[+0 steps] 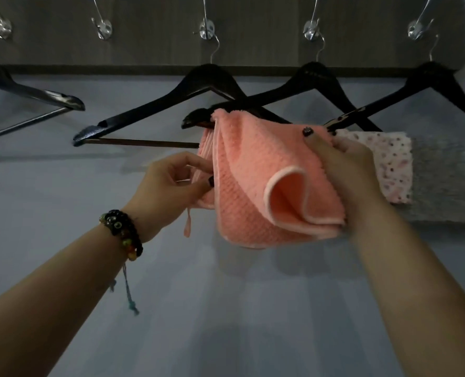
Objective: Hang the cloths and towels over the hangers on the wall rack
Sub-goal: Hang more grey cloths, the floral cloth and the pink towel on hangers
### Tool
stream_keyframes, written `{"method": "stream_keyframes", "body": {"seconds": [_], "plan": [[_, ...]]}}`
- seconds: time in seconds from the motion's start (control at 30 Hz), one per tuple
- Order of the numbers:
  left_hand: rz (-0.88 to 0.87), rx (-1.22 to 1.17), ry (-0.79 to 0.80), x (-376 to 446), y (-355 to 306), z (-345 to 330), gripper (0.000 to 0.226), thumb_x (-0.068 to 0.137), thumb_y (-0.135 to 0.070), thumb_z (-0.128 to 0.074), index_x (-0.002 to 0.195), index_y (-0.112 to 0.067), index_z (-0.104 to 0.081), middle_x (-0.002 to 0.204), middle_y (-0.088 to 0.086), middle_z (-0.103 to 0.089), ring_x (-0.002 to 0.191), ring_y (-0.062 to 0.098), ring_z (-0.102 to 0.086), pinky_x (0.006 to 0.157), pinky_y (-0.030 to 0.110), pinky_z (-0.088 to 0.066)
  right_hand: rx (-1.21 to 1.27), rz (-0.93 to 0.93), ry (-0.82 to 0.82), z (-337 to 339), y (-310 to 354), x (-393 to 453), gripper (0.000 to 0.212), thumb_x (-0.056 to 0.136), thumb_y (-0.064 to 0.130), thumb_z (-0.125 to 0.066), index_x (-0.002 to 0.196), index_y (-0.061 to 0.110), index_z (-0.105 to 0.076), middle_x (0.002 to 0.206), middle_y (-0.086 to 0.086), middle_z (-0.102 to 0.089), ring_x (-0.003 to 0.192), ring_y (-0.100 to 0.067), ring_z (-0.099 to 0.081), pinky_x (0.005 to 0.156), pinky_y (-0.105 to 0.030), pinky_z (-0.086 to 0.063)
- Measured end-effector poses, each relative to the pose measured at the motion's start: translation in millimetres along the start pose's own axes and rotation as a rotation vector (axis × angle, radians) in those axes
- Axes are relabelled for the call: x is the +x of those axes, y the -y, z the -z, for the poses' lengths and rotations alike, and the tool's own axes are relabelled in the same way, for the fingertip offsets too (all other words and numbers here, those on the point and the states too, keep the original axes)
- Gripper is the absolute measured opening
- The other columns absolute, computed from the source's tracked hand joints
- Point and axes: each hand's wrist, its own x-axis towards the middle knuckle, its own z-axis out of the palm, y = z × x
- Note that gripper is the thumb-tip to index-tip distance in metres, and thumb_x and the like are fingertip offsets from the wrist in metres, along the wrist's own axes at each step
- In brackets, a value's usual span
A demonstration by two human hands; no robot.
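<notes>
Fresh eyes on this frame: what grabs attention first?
The pink towel at centre, draped over the bar of a black hanger, with both hands on it: the left hand pinches its left edge, the right hand grips its folded right side. To the right, a dotted cloth and a grey towel already hang. Along the top runs a wall rack with metal hooks.

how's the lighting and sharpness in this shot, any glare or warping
Head view: dim, flat light with a bluish cast; the black hangers lose detail against the dark wall rack. Small glare spots sit on the metal hooks. The wide lens bends the frame edges, splaying the forearms outward. The pink towel is fairly sharp; the spotted cloth and grey towel look soft.
</notes>
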Motion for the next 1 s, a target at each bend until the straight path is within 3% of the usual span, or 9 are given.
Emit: {"method": "stream_keyframes", "body": {"seconds": [0.13,0.23,0.33,0.5,0.73,0.83,0.93,1.0], "plan": [[0.026,-0.042,0.049,-9.7,3.0,-6.3,0.014,0.088,-0.003,-0.062,0.093,-0.014,-0.068,0.092,0.014,-0.073,0.078,0.029,-0.072,0.074,0.04,-0.06,0.155,-0.329,0.335,15.6,-14.4,-4.9,0.056,0.064,0.029,-0.082,0.115,0.011,-0.066,0.1,-0.009,-0.074,0.09,-0.025,-0.072,0.069,-0.035,-0.057],[0.018,-0.072,0.112,-14.1,2.3,-19.7,0.013,0.088,0.0,-0.062,0.094,-0.01,-0.069,0.092,0.015,-0.073,0.078,0.026,-0.072,0.071,0.034,-0.06,0.208,-0.305,0.211,23.8,-30.7,-11.3,0.06,0.059,0.032,-0.084,0.112,0.009,-0.067,0.1,-0.01,-0.074,0.087,-0.025,-0.073,0.07,-0.036,-0.057],[0.029,-0.097,0.154,-18.7,4.1,-35.7,0.011,0.087,0.002,-0.063,0.093,-0.005,-0.068,0.089,0.012,-0.073,0.072,0.019,-0.072,0.067,0.027,-0.059,0.217,-0.21,0.045,25.6,-28.8,-11.2,0.04,0.072,0.03,-0.08,0.104,0.009,-0.071,0.091,-0.005,-0.076,0.077,-0.018,-0.073,0.058,-0.027,-0.055],[0.023,-0.12,0.139,-28.5,16.8,-50.6,0.009,0.085,-0.001,-0.066,0.093,-0.004,-0.069,0.089,0.011,-0.074,0.076,0.021,-0.071,0.072,0.033,-0.059,0.135,-0.132,0.047,26.2,-11.4,-4.0,0.027,0.078,0.028,-0.078,0.099,0.013,-0.071,0.081,0.0,-0.076,0.072,-0.012,-0.073,0.055,-0.021,-0.054],[0.038,-0.097,0.154,-36.1,24.7,-79.1,0.018,0.082,0.003,-0.069,0.099,-0.002,-0.067,0.092,0.017,-0.071,0.077,0.021,-0.07,0.068,0.029,-0.059,-0.162,0.005,-0.068,34.4,-28.6,1.3,0.024,0.079,0.04,-0.075,0.095,0.022,-0.068,0.09,0.006,-0.07,0.081,-0.01,-0.068,0.069,-0.026,-0.055],[0.054,-0.053,0.183,-30.3,22.2,-79.9,0.022,0.085,0.002,-0.067,0.103,-0.01,-0.068,0.095,0.012,-0.072,0.076,0.018,-0.071,0.065,0.026,-0.057,-0.204,0.011,-0.004,38.4,-32.5,4.0,0.036,0.081,0.044,-0.07,0.111,0.025,-0.067,0.1,0.009,-0.068,0.093,-0.013,-0.066,0.083,-0.031,-0.054],[0.114,-0.046,0.181,-12.7,7.7,-72.8,0.022,0.096,-0.007,-0.051,0.099,-0.023,-0.067,0.087,0.007,-0.071,0.068,0.017,-0.066,0.062,0.031,-0.056,-0.083,-0.111,0.109,43.3,-32.1,10.1,0.031,0.079,0.042,-0.071,0.105,0.025,-0.07,0.1,0.007,-0.073,0.095,-0.017,-0.069,0.087,-0.036,-0.055],[0.189,-0.122,0.137,5.1,-5.4,-67.5,0.027,0.101,-0.019,-0.039,0.091,-0.019,-0.064,0.072,0.002,-0.068,0.064,0.017,-0.063,0.067,0.034,-0.053,0.037,-0.178,0.186,43.4,-28.4,15.1,0.022,0.083,0.034,-0.069,0.101,0.021,-0.072,0.098,0.004,-0.074,0.094,-0.016,-0.07,0.091,-0.038,-0.054]]}}
